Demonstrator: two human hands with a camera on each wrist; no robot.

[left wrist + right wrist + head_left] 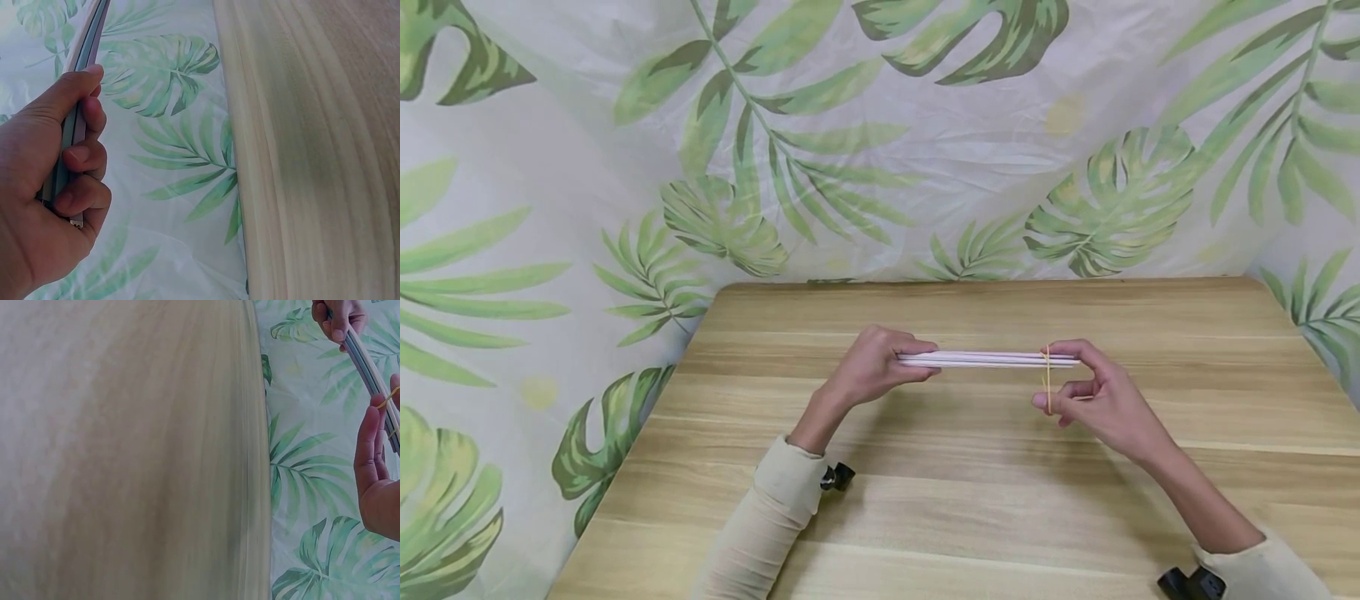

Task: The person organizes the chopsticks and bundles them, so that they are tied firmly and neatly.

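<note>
A bundle of several slim, pale sticks [985, 359] is held level above the table. My left hand [876, 367] grips its left end, thumb on one side and curled fingers on the other. In the left wrist view the sticks [80, 119] look grey-blue and whitish, side by side in the palm. A thin yellow rubber band [1048, 383] loops over the right part of the bundle and is stretched downward. My right hand [1105, 404] holds that band taut between thumb and fingers, its index finger lying along the sticks' right end.
Below the hands spreads a wood-grain table [970, 492], its far edge against a leaf-printed cloth [970, 167]. Small black devices [838, 477] sit at both sleeves.
</note>
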